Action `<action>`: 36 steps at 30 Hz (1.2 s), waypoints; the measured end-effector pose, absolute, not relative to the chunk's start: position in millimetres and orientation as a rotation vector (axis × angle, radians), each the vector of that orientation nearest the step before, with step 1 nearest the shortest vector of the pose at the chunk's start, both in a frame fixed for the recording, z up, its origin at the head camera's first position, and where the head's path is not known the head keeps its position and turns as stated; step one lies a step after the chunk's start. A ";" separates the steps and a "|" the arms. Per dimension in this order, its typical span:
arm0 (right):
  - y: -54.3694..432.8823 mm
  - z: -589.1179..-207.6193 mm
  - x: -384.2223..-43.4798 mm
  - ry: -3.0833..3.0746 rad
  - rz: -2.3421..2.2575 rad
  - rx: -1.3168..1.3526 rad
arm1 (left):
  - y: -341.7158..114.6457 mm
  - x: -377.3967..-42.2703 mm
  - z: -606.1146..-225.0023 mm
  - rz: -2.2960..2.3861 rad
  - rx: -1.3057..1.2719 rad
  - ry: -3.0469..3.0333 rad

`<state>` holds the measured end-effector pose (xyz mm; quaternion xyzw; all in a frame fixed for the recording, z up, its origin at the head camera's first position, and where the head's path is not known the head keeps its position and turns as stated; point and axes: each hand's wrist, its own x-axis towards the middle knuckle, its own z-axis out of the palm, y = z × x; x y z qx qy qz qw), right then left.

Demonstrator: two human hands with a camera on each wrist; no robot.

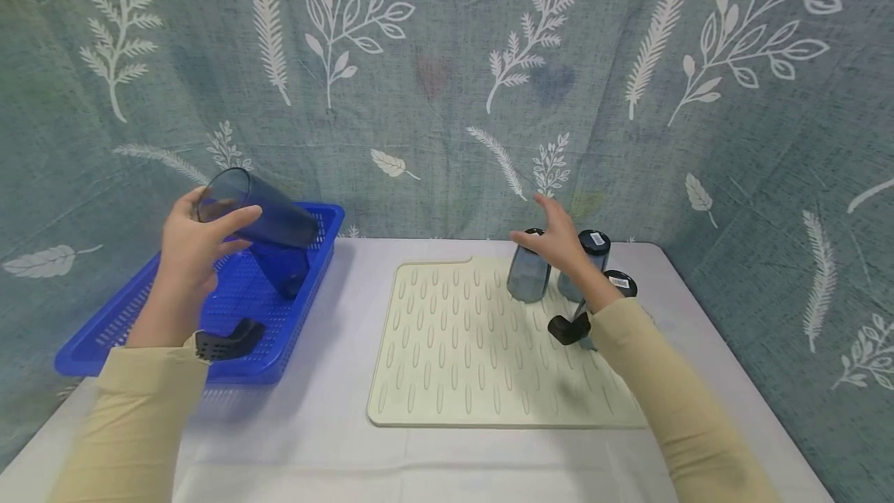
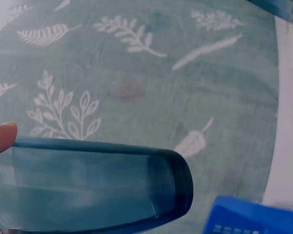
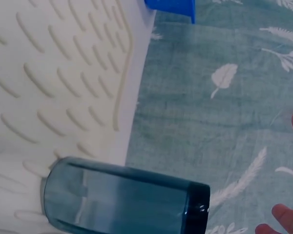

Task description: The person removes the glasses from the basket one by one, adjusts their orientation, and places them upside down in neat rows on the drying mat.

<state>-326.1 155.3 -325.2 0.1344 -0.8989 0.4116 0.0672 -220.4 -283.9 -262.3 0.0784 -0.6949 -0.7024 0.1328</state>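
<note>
My left hand (image 1: 192,243) grips a blue-tinted drinking glass (image 1: 275,208) near its rim. The glass lies tilted in the air over the blue basket (image 1: 303,324), its thick base pointing right; the left wrist view shows its side (image 2: 88,183). Below it, another dark blue glass (image 1: 282,266) leans inside the basket. My right hand (image 1: 559,243), thumb and fingers spread apart, is above the pale drying mat (image 1: 447,348) and holds nothing. Closest to it is an upside-down glass (image 1: 528,274), which the right wrist view shows apart from the fingers (image 3: 288,217).
Two more upturned glasses, one at the back right (image 1: 594,247) and one (image 1: 620,283) partly behind the right forearm, stand on the mat. A white cloth covers the table (image 1: 314,441). Patterned green fabric (image 1: 447,99) hangs behind and at the sides.
</note>
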 end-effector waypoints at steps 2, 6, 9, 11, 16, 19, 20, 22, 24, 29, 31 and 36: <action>153.9 -324.9 -323.7 -2.693 1.266 0.423 | -279.4 -221.2 -263.1 -2.051 0.213 -2.030; 151.4 -325.2 -319.4 -2.670 1.327 0.438 | -271.9 -223.1 -265.0 -2.106 0.168 -1.997; 148.6 -326.4 -316.2 -2.649 1.373 0.447 | -267.3 -225.0 -266.9 -2.149 0.132 -1.958; 146.7 -326.9 -314.0 -2.639 1.397 0.450 | -264.3 -226.2 -268.5 -2.174 0.116 -1.933; 141.3 -328.2 -309.1 -2.627 1.435 0.457 | -255.6 -227.5 -272.3 -2.203 0.103 -1.888; 138.8 -330.7 -307.9 -2.605 1.487 0.464 | -249.9 -228.5 -274.3 -2.213 0.099 -1.865; 138.3 -331.8 -307.7 -2.593 1.508 0.467 | -247.9 -229.0 -274.8 -2.216 0.100 -1.858; 137.6 -334.2 -306.6 -2.570 1.560 0.465 | -243.9 -230.1 -276.1 -2.223 0.108 -1.853; 137.1 -336.6 -305.1 -2.546 1.609 0.466 | -239.9 -231.1 -277.8 -2.236 0.117 -1.846; 134.7 -342.5 -300.8 -2.498 1.756 0.428 | -230.7 -232.8 -283.6 -2.255 0.111 -1.853; 133.3 -344.4 -299.2 -2.479 1.809 0.411 | -227.6 -233.6 -286.3 -2.266 0.102 -1.856; 129.4 -348.0 -294.9 -2.443 1.881 0.416 | -220.3 -236.2 -293.3 -2.296 0.105 -1.860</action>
